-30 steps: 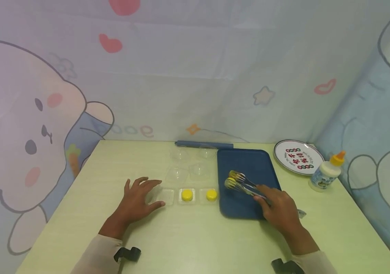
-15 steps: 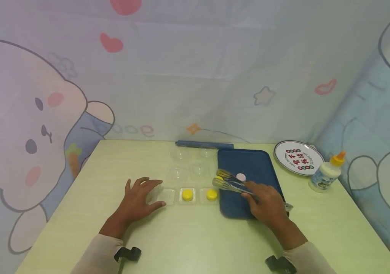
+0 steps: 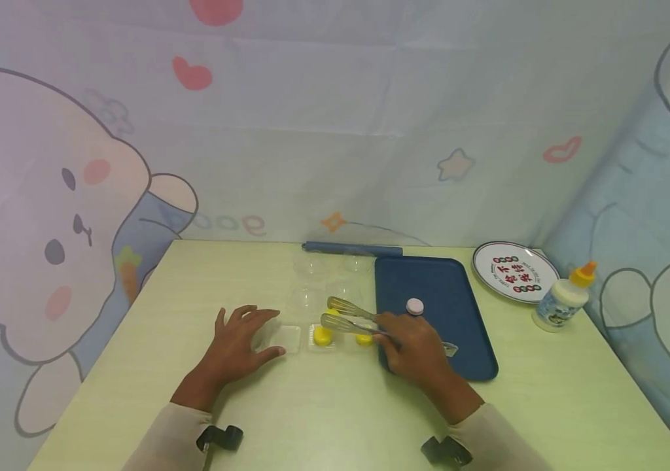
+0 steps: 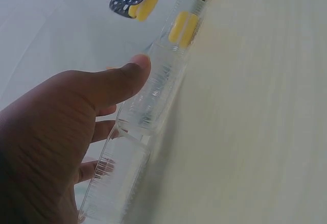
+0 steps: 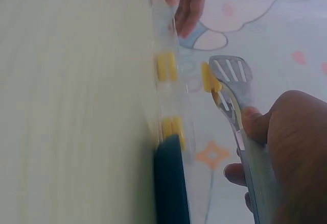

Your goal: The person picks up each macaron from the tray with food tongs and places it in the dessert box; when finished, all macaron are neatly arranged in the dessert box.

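Observation:
In the head view my left hand [image 3: 231,350] spans the left end of a clear plastic macaron box [image 3: 285,338], its thumb at the near edge and fingers at the far edge. Two yellow macarons [image 3: 322,337] sit in separate compartments of the box, toward its right end. My right hand [image 3: 414,347] grips metal tongs [image 5: 232,83] with slotted heads. Between those heads is another yellow macaron [image 5: 207,78], held above the box. One pink macaron [image 3: 414,306] lies on the blue tray [image 3: 453,281], just beyond my right hand.
Clear domed lids [image 3: 305,297] stand behind the box compartments. A blue bar [image 3: 352,248] lies along the table's back edge by the wall cloth. At the right are a printed plate [image 3: 514,271] and a white glue-style bottle [image 3: 561,302] with a yellow cap.
My right hand has carried the tongs and yellow macaron leftward from the tray to over the box, uncovering the pink macaron. My left hand stays in place.

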A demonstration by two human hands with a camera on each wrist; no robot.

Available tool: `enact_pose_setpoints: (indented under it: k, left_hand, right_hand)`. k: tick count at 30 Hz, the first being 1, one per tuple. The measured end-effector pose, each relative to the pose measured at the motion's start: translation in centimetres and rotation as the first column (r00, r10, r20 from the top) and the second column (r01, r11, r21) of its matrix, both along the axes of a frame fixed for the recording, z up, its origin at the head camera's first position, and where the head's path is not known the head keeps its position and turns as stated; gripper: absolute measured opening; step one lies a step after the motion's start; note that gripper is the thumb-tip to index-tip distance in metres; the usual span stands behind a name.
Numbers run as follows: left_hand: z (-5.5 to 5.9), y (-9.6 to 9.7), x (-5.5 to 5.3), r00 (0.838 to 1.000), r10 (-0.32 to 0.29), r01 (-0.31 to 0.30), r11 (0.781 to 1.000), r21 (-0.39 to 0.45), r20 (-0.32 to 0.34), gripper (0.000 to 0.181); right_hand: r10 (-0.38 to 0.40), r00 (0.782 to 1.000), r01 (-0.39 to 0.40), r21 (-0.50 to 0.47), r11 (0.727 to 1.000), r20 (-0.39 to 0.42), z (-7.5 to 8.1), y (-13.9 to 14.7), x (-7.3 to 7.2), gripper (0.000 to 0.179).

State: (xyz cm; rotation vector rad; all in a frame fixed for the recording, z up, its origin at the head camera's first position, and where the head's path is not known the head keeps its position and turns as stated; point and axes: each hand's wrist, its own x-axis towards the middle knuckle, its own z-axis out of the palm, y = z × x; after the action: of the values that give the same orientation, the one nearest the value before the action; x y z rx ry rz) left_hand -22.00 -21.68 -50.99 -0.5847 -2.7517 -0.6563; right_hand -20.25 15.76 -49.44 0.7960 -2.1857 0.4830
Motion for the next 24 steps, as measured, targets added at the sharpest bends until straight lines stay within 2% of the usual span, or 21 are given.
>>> enact_pose_setpoints:
  k: [6, 15, 24]
  left_hand:
    - [0.0, 0.0, 0.0, 1.000, 0.000, 0.000, 1.000, -0.005, 0.000, 0.070]
    - [-0.1, -0.1, -0.2, 1.000, -0.010, 0.010, 1.000, -0.005, -0.014, 0.070]
    - [-0.2, -0.1, -0.2, 1.000, 0.000, 0.000, 1.000, -0.013, 0.008, 0.071]
  right_hand:
    - [0.020, 0.999, -0.020, -0.002, 1.000, 0.040, 0.0, -2.2, 0.0, 0.031]
    - [0.059, 0.997, -0.060, 0.025, 0.998, 0.041, 0.2, -4.9, -0.1, 0.026]
    - [0.051, 0.993, -0.055, 0.041, 0.998, 0.105, 0.3, -7.0, 0.2, 0.026]
